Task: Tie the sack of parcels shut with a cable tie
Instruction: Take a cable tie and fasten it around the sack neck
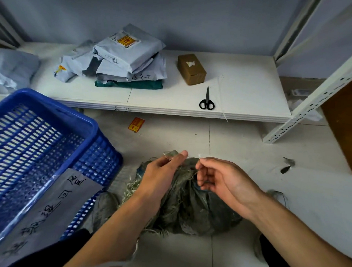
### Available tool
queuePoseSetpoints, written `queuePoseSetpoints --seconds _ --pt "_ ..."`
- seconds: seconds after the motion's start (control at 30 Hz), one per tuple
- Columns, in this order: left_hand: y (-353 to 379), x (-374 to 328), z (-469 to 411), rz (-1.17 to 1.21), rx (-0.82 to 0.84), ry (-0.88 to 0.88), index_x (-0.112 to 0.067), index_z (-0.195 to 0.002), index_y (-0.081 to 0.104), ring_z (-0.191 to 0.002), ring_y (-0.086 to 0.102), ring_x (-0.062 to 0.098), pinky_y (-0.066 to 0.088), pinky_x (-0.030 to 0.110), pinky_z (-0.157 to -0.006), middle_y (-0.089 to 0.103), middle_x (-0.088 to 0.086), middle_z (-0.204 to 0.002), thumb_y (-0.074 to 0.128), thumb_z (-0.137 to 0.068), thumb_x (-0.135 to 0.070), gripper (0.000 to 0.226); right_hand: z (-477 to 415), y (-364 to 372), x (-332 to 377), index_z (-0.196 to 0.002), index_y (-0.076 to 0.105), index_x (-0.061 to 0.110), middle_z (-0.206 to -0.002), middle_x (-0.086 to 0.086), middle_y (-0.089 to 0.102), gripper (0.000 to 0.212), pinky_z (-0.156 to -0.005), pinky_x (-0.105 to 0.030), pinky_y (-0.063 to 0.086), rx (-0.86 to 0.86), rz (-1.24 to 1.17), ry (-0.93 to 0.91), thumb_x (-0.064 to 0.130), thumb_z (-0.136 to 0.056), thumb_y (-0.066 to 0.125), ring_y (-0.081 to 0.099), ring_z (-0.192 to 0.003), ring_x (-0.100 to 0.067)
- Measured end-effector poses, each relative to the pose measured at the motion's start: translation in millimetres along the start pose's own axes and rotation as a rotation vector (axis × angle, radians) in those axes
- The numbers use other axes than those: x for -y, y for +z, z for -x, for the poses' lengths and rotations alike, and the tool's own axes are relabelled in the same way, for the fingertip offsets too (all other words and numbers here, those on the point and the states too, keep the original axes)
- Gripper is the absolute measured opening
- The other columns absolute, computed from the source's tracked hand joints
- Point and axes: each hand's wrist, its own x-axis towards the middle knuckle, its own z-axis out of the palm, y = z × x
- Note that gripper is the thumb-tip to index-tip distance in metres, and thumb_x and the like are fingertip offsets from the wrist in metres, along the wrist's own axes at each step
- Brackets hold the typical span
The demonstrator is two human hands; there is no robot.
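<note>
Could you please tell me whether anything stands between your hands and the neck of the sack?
Nothing visible does. The left hand grips the sack at its gathered neck, and the right hand is right beside it. The blue basket stands off to the left.

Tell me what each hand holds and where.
The left hand grips the sack at its gathered mouth. The right hand pinches a thin pale strand by its end, too faint to identify.
</note>
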Motion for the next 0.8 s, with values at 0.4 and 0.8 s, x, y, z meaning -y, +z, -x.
queuePoseSetpoints --seconds 0.4,0.8 --pt "0.6 2.8 0.8 -0.013 0.0 0.004 -0.018 -0.097 0.078 -0.095 0.068 0.01 0.051 0.028 -0.081 0.076 -0.005 -0.095 0.074 -0.084 -0.056 0.04 -1.3 0.5 -2.4 -0.089 0.068 0.008 -0.07 -0.008 0.061 0.021 -0.068 -0.032 0.046 -0.003 0.066 -0.017 0.023 -0.099 0.057 0.058 -0.066 -0.018" --pt "0.9 2.3 0.6 -0.042 0.006 -0.006 -0.018 -0.099 0.077 -0.092 0.065 0.006 0.052 0.031 -0.084 0.072 -0.009 -0.093 0.072 -0.085 -0.057 0.042 0.6 2.5 -0.1 -0.09 0.067 0.006 -0.069 -0.007 0.062 0.022 -0.066 -0.031 0.047 -0.019 0.084 -0.014 0.022 -0.1 0.056 0.058 -0.064 -0.016"
